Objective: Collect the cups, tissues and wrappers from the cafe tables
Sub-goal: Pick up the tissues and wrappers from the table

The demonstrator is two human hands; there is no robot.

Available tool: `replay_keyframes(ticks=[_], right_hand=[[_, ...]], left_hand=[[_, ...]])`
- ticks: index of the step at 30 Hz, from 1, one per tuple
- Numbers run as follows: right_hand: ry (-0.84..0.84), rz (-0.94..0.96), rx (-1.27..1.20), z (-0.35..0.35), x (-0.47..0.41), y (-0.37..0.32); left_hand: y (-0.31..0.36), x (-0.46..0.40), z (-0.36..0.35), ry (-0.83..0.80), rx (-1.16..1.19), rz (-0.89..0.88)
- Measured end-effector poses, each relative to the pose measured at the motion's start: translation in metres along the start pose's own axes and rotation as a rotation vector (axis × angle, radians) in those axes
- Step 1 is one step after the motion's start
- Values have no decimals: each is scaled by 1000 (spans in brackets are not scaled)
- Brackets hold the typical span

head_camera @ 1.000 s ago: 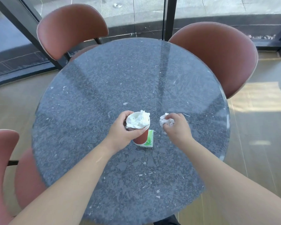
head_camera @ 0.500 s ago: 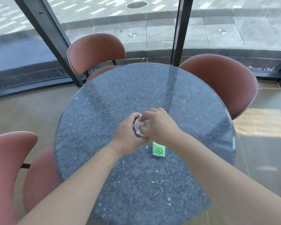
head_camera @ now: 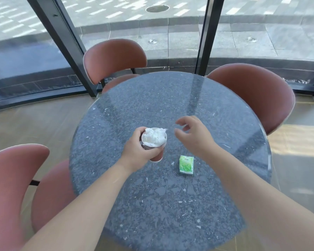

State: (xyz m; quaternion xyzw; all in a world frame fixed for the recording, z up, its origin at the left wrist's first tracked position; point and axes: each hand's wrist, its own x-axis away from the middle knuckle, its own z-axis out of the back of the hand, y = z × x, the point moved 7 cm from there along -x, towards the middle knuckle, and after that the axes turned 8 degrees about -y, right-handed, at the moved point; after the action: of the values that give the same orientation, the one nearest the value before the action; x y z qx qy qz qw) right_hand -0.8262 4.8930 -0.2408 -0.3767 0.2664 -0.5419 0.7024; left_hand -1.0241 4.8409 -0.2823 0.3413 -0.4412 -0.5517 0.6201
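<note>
My left hand (head_camera: 140,153) grips a red paper cup (head_camera: 157,156) just above the round grey stone table (head_camera: 170,205). Crumpled white tissues (head_camera: 154,136) fill the cup to its rim. My right hand (head_camera: 192,136) hovers to the right of the cup with its fingers apart and nothing in it. A small green and white tissue packet (head_camera: 186,164) lies flat on the table, below my right hand and to the right of the cup.
Reddish-brown chairs ring the table: one at the back (head_camera: 114,58), one at the right (head_camera: 256,91), one at the near left (head_camera: 11,187). Black-framed glass walls (head_camera: 65,42) stand behind, with wooden floor (head_camera: 297,169) around.
My right hand pushed its crumpled tissue into the cup, then let go and drew back to the right, open. The view has tilted up and the cup has shifted left of the green packet.
</note>
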Motion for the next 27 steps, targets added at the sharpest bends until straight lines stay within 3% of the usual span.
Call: replay_keyframes(ticks=[5, 9, 12, 20, 27], right_hand=[[-147, -338, 127, -36, 2, 102], [-276, -471, 232, -80, 10, 160], [-316, -522, 380, -103, 15, 181], [-198, -493, 570, -120, 16, 185], [-252, -601, 491, -115, 22, 195]], left_hand=[[-15, -2, -5, 21, 75, 21], [-35, -4, -14, -28, 37, 55], [-51, 0, -22, -37, 28, 92], [-65, -3, -28, -71, 49, 117], [-59, -5, -22, -79, 46, 125]])
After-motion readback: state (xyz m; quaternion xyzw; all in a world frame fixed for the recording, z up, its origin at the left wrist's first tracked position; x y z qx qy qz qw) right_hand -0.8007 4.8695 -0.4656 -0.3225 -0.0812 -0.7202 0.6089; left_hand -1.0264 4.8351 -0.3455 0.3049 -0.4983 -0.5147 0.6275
